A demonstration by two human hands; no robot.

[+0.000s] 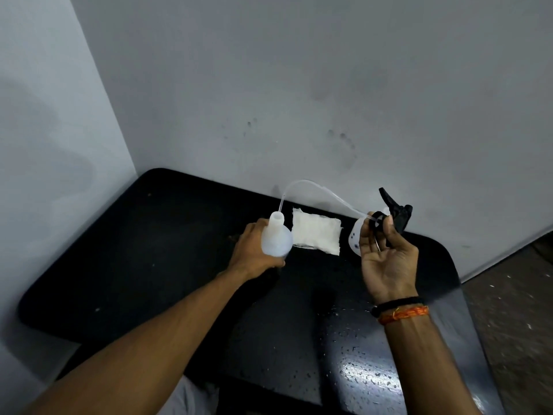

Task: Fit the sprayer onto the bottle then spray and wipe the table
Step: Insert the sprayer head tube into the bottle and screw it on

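Note:
A translucent white bottle [276, 238] stands on the black table [143, 253], and my left hand [254, 251] grips its body from the left. Its neck is open. My right hand [387, 256], raised to the right with the palm toward me, pinches a black and white sprayer head [395, 215] between thumb and fingers. From the sprayer a thin clear tube [311, 187] arcs left and ends at the bottle's mouth. A folded white cloth [316, 233] lies flat on the table between my two hands.
The table sits in a corner, with grey walls [299, 85] close behind and to the left. Water droplets [368, 375] speckle the near right part of the tabletop. A bare floor [514, 310] shows beyond the table's right edge.

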